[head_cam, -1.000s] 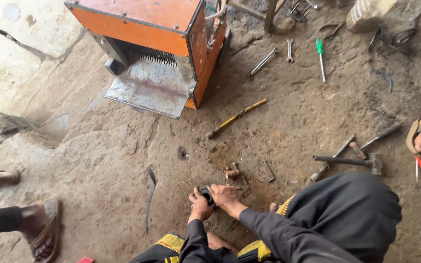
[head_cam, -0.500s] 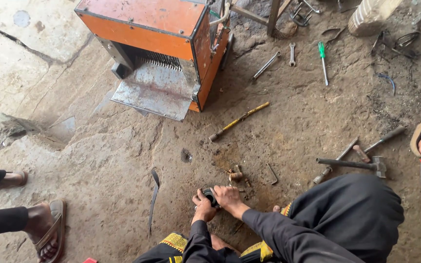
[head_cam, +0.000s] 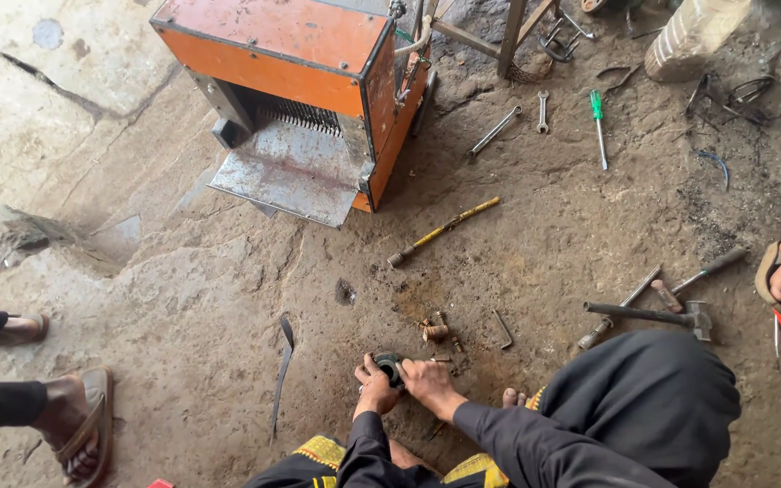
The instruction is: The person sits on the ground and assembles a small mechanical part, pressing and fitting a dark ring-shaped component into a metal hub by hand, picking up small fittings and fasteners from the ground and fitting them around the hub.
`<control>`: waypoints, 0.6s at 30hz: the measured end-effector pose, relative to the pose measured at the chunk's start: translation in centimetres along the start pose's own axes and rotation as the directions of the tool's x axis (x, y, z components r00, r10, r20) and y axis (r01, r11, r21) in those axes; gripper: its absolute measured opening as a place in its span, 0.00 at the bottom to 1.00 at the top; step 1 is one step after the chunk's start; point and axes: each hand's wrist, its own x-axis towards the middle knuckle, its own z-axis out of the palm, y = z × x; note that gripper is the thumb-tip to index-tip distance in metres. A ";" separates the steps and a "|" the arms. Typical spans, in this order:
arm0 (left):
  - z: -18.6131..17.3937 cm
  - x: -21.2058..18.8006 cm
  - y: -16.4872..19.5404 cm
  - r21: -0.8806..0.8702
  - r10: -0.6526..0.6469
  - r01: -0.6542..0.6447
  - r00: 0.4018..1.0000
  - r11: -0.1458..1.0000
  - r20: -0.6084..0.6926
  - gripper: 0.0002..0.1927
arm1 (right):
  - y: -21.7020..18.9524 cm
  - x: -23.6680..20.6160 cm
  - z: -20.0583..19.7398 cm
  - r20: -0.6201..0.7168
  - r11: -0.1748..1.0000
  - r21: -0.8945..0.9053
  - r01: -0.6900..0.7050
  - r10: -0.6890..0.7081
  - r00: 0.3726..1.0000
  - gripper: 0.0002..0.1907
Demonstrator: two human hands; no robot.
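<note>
Low centre of frame: left hand (head_cam: 375, 390) and right hand (head_cam: 427, 381) are both gripping a small dark round part (head_cam: 389, 365), its open face seemingly pointing upward. A yellow-handled bar (head_cam: 443, 231) is lying diagonally below the orange machine (head_cam: 305, 68) at upper left.

Both hands, left (head_cam: 375, 390) and right (head_cam: 426, 383), meet on a round part (head_cam: 389, 366) on the floor. Bolts (head_cam: 434, 329) lie just beyond it, a hammer (head_cam: 648, 315) to the right, a machine (head_cam: 305, 99) far ahead, and a metal strip (head_cam: 282, 370) to the left.

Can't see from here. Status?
Left hand and right hand both grip the round dark metal part on the ground. Rusty bolts just beyond. Nothing blocking.
</note>
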 end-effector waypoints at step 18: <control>-0.2 0.1 0.0 -0.006 0.052 -0.052 0.998 0.999 -0.020 0.71 | -0.5 0.2 -0.5 -0.023 1.000 -0.017 -0.011 0.010 1.000 0.15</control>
